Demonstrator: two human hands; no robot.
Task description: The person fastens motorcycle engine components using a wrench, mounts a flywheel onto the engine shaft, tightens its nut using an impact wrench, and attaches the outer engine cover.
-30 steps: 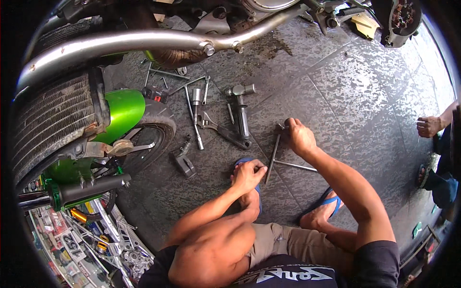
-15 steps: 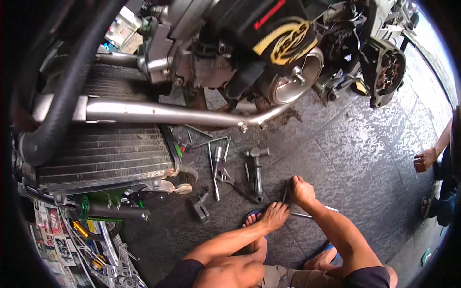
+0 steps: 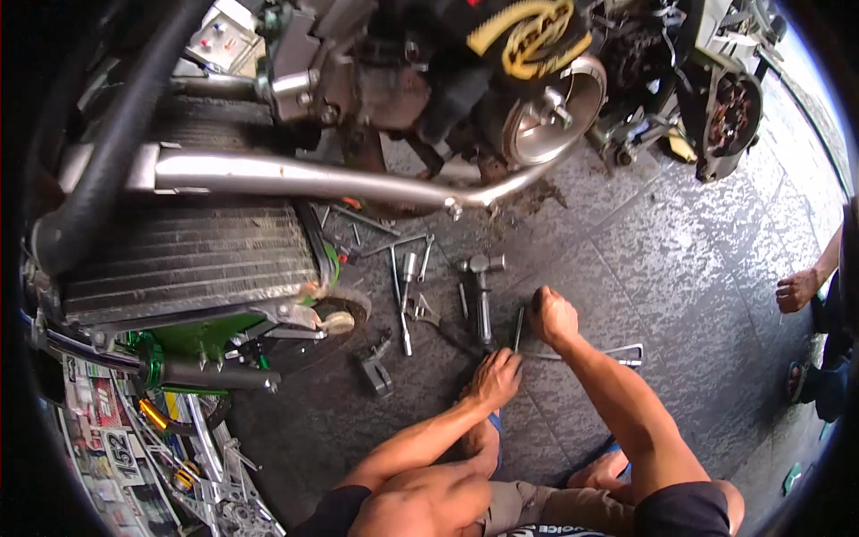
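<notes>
Motorbike (image 3: 313,177) at left, loose tools over the floor (image 3: 662,304), a thin rod (image 3: 521,327) mid-scene.
Radiator (image 3: 179,259) edges the left side; wrench (image 3: 456,336), then hammer (image 3: 484,300), lie on the floor. Left hand (image 3: 497,379): fingers bunched at rod's near end, grip not tellable. Right hand (image 3: 555,318), apart from it, curls just right of the rod; contents hidden. Step looks like handling the rod; shifting it seems to call for a sure near-end hold, clear of the hammer. Metal bar (image 3: 542,356) runs under the right forearm; most room lies rightward, short of another person's hand (image 3: 796,291).
</notes>
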